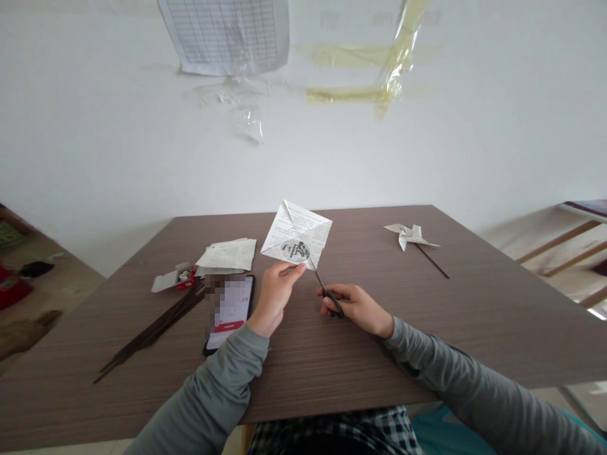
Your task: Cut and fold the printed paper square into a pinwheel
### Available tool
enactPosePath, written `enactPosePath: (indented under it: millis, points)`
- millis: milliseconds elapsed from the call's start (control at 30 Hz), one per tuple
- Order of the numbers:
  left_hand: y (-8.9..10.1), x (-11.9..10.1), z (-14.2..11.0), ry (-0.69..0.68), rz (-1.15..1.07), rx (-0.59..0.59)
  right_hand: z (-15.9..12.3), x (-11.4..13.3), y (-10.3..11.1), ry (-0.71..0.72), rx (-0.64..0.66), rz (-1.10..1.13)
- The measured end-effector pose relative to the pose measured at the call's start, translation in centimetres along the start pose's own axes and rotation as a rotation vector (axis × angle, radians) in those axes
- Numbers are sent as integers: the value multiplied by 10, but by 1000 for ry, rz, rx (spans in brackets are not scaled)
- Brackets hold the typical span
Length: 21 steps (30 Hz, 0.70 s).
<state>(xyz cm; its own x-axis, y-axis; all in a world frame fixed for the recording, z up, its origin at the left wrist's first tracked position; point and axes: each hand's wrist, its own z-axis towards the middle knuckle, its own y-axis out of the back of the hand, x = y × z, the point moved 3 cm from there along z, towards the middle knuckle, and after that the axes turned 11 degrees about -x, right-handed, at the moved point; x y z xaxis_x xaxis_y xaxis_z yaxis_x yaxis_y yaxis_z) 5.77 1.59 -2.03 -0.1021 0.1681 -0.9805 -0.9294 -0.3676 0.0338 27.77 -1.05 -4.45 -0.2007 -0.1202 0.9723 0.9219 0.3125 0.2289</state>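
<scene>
My left hand [275, 291] pinches the lower corner of a square of printed paper [298, 235], holding it up over the brown table [474, 303]. Creases cross the paper and a dark picture shows near its lower corner. My right hand [353, 306] grips small black-handled scissors [325, 287], fingers through the loops. The blades point up and left and meet the paper's lower corner beside my left fingers.
A phone [231, 311] with a lit screen lies left of my left arm. Thin dark sticks [152, 332] lie beside it, with a small open box [176, 277] and a stack of printed paper [228, 254] behind. A finished paper pinwheel [411, 236] on a stick lies far right.
</scene>
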Motion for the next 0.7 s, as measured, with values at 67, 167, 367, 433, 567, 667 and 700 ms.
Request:
enactPosePath:
  millis: [67,167,367,433,567,667,700]
  points:
    - [0,0,0,3,-5,3,1,-1,0,10,2,-1]
    - [0,1,1,8,-4,5,1,-1,0,11,-5,11]
    - [0,2,1,7,12,2,-1,4,-1,-19,-13,16]
    - [0,1,1,6,10,6,-2,5,-1,-27,-13,14]
    - [0,0,1,4,1,13,-1,6,-1,-25,-13,8]
    - [0,0,1,5,2,13,-1,5,-1,-29,-16,7]
    - [0,0,1,5,6,12,-1,5,-1,-30,-15,6]
